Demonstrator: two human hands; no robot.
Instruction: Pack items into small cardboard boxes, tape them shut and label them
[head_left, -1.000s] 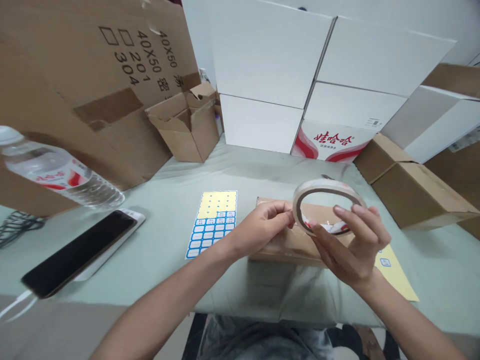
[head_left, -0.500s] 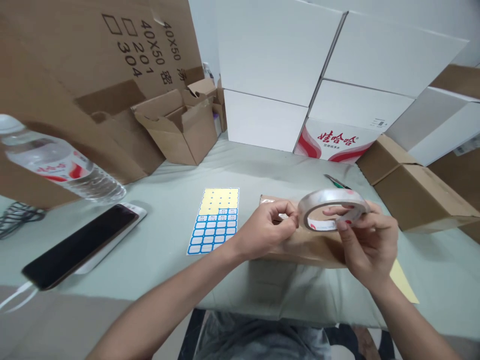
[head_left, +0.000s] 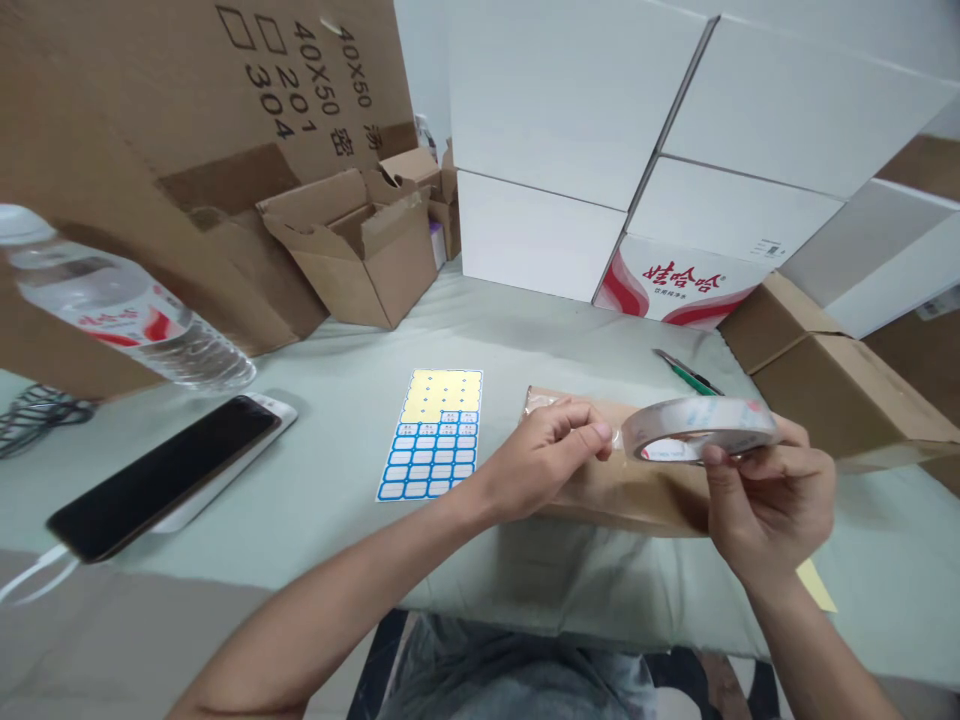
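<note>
At the bottom edge of the frame I can see the person's lap, and just above it the near edge of a pale green cloth. Right of centre, the right hand grips a tape roll, thumb underneath and fingers behind it. The left hand, at centre, has thumb and forefinger pinched together; they seem to hold the end of a clear strip running the short gap to the roll.

Behind and below the hands a brown box lies on the cloth, the roll held above it. Shiny film shows at the box's upper left corner, so some tape may already be on; the hands hide much of the top. As I judge it, only a little of this strip is drawn out. It looks joined to the roll, neither cut nor laid down, so pulling, pressing and cutting all seem undone.

Left of the box lies a sticker sheet, with some labels gone from its upper part; further left is a phone. Beyond the roll is a green cutter. A bottle leans at left, and white boxes stand across the upper middle and right.
</note>
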